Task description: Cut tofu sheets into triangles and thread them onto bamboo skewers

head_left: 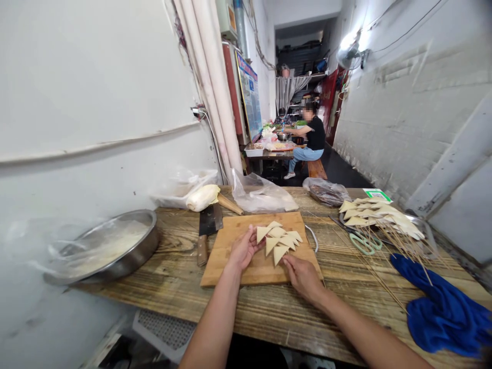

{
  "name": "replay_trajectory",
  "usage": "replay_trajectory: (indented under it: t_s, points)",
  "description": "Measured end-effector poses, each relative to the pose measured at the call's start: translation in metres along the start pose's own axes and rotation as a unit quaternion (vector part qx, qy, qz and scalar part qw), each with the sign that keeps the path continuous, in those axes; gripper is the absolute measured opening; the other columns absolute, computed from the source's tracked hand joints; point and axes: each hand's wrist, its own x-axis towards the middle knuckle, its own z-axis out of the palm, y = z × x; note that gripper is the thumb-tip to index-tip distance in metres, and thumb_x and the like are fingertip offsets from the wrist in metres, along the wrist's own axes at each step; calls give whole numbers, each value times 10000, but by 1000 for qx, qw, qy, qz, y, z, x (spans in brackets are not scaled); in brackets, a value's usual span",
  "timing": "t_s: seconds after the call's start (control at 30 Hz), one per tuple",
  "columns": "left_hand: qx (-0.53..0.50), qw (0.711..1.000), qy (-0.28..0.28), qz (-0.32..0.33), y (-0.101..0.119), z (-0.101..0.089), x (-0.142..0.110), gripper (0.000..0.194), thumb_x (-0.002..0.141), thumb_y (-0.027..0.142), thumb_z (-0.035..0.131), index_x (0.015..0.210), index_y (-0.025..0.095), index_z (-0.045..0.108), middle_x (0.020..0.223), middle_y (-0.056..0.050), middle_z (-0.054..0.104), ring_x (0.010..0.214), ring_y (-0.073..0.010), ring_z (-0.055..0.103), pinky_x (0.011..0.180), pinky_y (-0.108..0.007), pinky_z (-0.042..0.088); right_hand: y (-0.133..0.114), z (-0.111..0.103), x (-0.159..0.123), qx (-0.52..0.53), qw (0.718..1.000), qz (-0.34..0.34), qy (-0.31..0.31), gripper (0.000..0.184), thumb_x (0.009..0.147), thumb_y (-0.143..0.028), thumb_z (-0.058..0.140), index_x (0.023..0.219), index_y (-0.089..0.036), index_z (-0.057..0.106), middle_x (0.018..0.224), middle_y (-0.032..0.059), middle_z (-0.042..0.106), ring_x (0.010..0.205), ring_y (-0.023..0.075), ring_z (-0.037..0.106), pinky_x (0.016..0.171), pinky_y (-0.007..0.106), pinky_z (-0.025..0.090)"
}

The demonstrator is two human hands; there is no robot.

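Observation:
Pale, flat triangular pieces [279, 254], several of them, lie in overlapping rows on a wooden cutting board [226, 271]. My left hand [243, 248] is at their left side, thumb and fingers apart, fingertips beside the nearest pieces. At the lower right, my right hand [302, 277] has its fingers pinched together by the lowest triangle; what sits between them is hidden. More pale pieces on thin wooden skewers [378, 212] are stacked at the right of the table. Loose skewers [378, 282] lie between that stack and the board.
Left of the board are a cleaver [203, 248] and a large metal basin [144, 248] covered with plastic. Plastic bags [263, 193] line the back edge. Green-handled scissors [365, 243] and a blue cloth [442, 307] lie right. A person [313, 136] sits at a farther table.

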Motion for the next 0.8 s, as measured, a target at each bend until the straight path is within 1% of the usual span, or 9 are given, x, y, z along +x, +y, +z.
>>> replay_trajectory:
  t_s: [0.1, 0.23, 0.37, 0.53, 0.6, 0.7, 0.77, 0.8]
  points:
    - [31, 999, -30, -3, -1, 1, -3, 255, 760, 272, 615, 949, 102, 631, 923, -111, 679, 805, -154, 633, 765, -285, 502, -3, -2, 0, -5, 1000, 7, -1, 302, 909, -229, 295, 913, -176, 592, 784, 53, 661, 690, 142, 604, 631, 209, 394]
    - [50, 999, -3, -21, -1, 0, -4, 198, 724, 208, 647, 895, 110, 645, 862, -79, 689, 752, -128, 632, 727, -245, 510, -8, -5, -2, -43, 999, 11, -9, 261, 890, -198, 331, 844, -183, 587, 730, 36, 650, 652, 134, 585, 605, 199, 367]
    - [63, 998, -7, -28, -1, -1, -2, 178, 714, 195, 649, 867, 103, 651, 831, -73, 690, 716, -117, 629, 693, -221, 514, -9, -5, -3, -63, 998, 5, -3, 231, 878, -188, 351, 844, -189, 579, 721, 26, 645, 628, 124, 569, 584, 196, 345]
    - [59, 998, -10, -35, -1, 1, -3, 169, 721, 203, 640, 855, 100, 651, 807, -70, 690, 698, -117, 631, 686, -218, 515, -8, -4, -3, -51, 999, 2, 2, 257, 891, -199, 330, 834, -185, 581, 706, 27, 640, 609, 122, 556, 570, 198, 338]
    - [55, 998, -5, -34, -1, 3, -4, 196, 743, 223, 620, 895, 102, 643, 838, -82, 692, 745, -136, 639, 722, -246, 516, -7, -4, -2, -41, 999, 1, 3, 261, 893, -201, 325, 857, -182, 583, 720, 34, 645, 622, 126, 564, 573, 200, 344]
    - [55, 998, -5, -19, 0, 4, -3, 274, 790, 307, 565, 965, 104, 623, 906, -111, 685, 831, -176, 642, 772, -308, 511, -6, -3, -1, -33, 999, 4, 4, 260, 891, -195, 324, 884, -179, 583, 739, 43, 653, 637, 134, 577, 584, 205, 356]
    - [72, 997, 12, 1, -1, 4, -2, 318, 811, 353, 528, 988, 103, 612, 932, -125, 680, 846, -186, 643, 781, -326, 509, -6, -4, -2, -33, 999, 9, 10, 267, 893, -196, 316, 877, -182, 583, 736, 42, 652, 635, 137, 579, 587, 209, 363]
    - [89, 995, 35, 15, -2, 3, -1, 320, 816, 356, 518, 989, 102, 610, 924, -125, 681, 836, -184, 647, 781, -324, 509, -7, -4, -2, -35, 999, 11, 15, 268, 894, -198, 315, 876, -184, 583, 735, 40, 651, 637, 137, 580, 591, 210, 367]
